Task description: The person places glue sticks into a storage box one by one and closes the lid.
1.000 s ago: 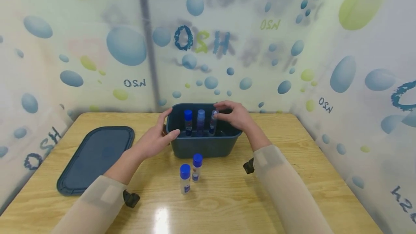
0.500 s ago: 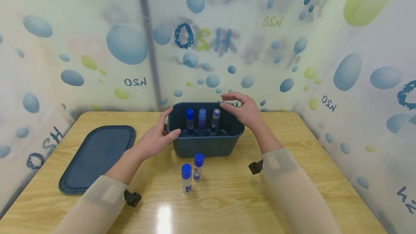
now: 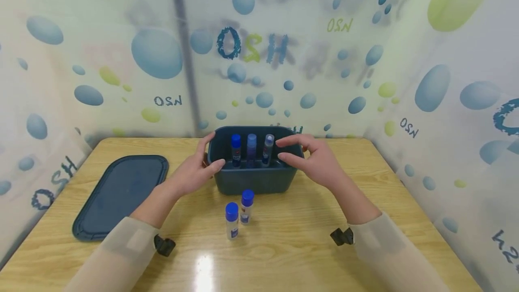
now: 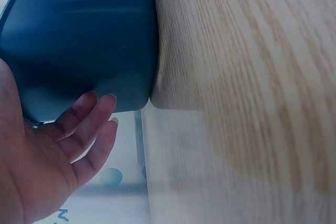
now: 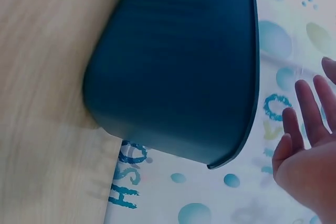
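Left hand (image 3: 192, 175) at left end of bin (image 3: 255, 182), thumb hooked over the front rim near the corner, index finger up at the back corner, other fingers along the outside of the end wall; holding the bin there. Left wrist view: those fingers lie loosely bent against the end wall. Right hand (image 3: 318, 160) at the bin's right end, over the rim, thumb and index finger spread wide apart, holding nothing; fingertips near the right tube (image 3: 267, 151) but apart from it. Bin is dark blue, upright on the wood table (image 3: 304, 256), long side facing the person. Three tubes stand in a row inside: left tube (image 3: 236, 151) with a bright blue cap, middle tube (image 3: 251, 151) with a paler, hazy look, right tube with a clear-looking top, leaning slightly. Small gaps between them. Two more on the table in front of the bin, both upright, blue caps, clear bodies with labels: front tube (image 3: 232, 224) closest to the person, back tube (image 3: 246, 211) just beside it, behind and to the right. Dark blue lid (image 3: 121, 195) flat on the table, left of the bin, partly behind the left forearm. Light sleeves (image 3: 389, 249) on both arms. Patterned sheet (image 3: 308, 8) behind, blue and green ovals, mirrored lettering.
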{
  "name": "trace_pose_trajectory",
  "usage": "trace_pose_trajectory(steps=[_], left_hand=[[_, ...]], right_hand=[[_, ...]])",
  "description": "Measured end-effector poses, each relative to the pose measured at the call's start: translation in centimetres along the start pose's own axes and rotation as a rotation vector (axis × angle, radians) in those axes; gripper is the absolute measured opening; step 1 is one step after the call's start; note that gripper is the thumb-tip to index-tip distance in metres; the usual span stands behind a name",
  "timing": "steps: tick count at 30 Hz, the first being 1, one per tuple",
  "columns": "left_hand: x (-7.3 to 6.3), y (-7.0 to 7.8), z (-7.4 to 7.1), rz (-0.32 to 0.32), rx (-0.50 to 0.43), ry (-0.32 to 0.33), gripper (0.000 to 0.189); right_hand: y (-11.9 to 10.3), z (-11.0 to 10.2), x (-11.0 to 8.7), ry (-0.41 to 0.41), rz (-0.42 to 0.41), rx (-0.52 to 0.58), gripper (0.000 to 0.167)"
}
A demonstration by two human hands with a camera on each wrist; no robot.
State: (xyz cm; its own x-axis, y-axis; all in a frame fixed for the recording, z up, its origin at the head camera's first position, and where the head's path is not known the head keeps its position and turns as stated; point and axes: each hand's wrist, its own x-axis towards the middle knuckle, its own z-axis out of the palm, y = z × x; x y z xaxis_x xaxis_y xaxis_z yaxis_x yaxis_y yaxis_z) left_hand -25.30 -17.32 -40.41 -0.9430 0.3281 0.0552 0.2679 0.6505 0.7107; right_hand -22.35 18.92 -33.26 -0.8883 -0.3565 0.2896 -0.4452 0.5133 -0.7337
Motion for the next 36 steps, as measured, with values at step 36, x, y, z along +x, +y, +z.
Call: trace_pose_trajectory(steps=[36], left_hand=[[0.1, 1.3, -1.6, 0.017, 0.097, 0.005, 0.104]], right_hand=[[-0.2, 5.5, -4.0, -0.374, 0.032, 0.263, 0.040]])
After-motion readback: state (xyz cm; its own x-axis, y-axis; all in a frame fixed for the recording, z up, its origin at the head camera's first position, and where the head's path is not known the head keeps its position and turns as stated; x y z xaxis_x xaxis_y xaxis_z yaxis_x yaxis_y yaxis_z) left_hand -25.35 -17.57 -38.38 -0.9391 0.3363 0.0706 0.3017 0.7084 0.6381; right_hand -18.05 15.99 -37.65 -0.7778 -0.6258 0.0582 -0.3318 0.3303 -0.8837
